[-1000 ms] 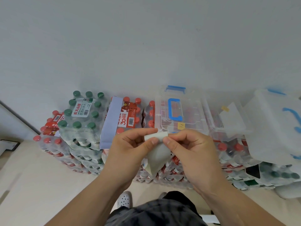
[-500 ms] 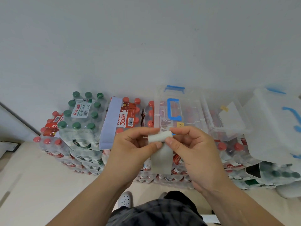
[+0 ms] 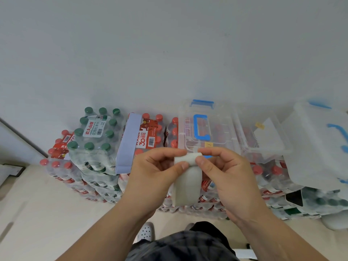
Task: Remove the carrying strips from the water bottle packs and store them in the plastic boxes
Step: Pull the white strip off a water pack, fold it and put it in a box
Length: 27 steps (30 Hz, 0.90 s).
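Both hands up in front of the stack, working one carrying strip (image 3: 187, 185).
- Left hand (image 3: 150, 172): thumb and forefinger pinching the strip's top edge, other fingers curled behind it.
- Right hand (image 3: 226, 174): same pinch on the right end of that edge. Thumb tips nearly meet.
- The strip is white, its top edge rolled over between the fingers. The rest hangs straight down between the palms, free of any pack.
- Behind: shrink-wrapped bottle packs stacked on the floor (image 3: 37, 213) against the wall (image 3: 169, 53). The green-cap pack (image 3: 94, 140) is top left. The red-cap pack (image 3: 150, 136) just beside it has a pale blue strip (image 3: 128, 144) across its top and front.
- A closed clear box (image 3: 222, 129) with a blue handle sits on the packs right behind the hands. The open clear box (image 3: 269, 153) next to it on the right has white pieces inside. A loose lid (image 3: 316, 147) is at far right.
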Available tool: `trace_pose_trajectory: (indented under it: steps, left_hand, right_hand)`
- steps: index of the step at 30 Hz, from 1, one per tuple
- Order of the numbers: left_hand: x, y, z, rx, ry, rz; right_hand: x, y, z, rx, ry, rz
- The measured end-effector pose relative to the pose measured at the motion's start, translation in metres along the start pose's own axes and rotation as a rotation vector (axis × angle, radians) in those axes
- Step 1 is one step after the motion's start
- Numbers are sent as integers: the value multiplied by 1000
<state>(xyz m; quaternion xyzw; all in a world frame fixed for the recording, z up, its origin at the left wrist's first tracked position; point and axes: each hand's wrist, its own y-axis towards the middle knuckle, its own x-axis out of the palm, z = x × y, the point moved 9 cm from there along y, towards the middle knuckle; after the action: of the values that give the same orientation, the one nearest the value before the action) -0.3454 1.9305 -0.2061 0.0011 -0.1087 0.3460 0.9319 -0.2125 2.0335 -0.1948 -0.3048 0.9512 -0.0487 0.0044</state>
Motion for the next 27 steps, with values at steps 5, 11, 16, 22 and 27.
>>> trace_pose_trajectory:
  steps: [5, 11, 16, 22, 27]
  left_hand:
    - [1, 1, -3, -18, -29, -14]
    - [9, 3, -9, -83, -37, -18]
    - [11, 4, -18, -123, -52, -25]
    - [9, 5, -21, -114, -104, 0]
    - [8, 6, -19, -86, -79, 2]
  right_hand:
    - [-5, -1, 1, -37, -27, 41]
    - [-11, -2, 1, -61, 18, 88]
    - [-13, -5, -4, -80, -14, 123]
    - [-13, -2, 1, -56, -27, 141]
    - [-11, -2, 4, -28, -14, 137]
